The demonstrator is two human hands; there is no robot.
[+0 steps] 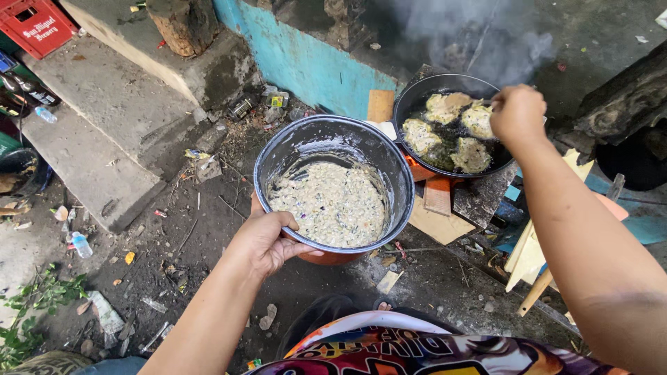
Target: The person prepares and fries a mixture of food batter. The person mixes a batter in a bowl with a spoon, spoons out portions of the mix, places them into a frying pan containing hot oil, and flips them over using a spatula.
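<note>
In the middle of the frame the left hand [267, 239] grips the near rim of a round enamel bowl [278, 149], thumb hooked over the edge and fingers closed underneath, so it is clamped on the bowl and holding it up off the ground. The bowl is dark blue-grey inside and orange on the outside, and it holds a pale, lumpy batter [328, 203] flecked with dark bits that fills its lower half. The hand sits at the bowl's lower left edge, the forearm running down to the bottom of the frame.

In the upper right the right hand [517, 113] is curled into a fist over the right rim of a black frying pan [415, 97]. It appears closed around something thin, but what it grips is hidden behind the fist. The pan lies just beyond and to the right of the bowl, their rims nearly overlapping in the view. Four pale fritters [420, 135] lie in dark oil inside it, and smoke [486, 38] rises behind the pan at the top of the frame.

The two hands are well apart, one on each vessel. Scraps of wood [438, 208] lie under the pan. A red crate [35, 28] stands in the upper left corner, beside concrete steps [90, 139], and a small plastic bottle [81, 244] lies on the dirt at the left.
</note>
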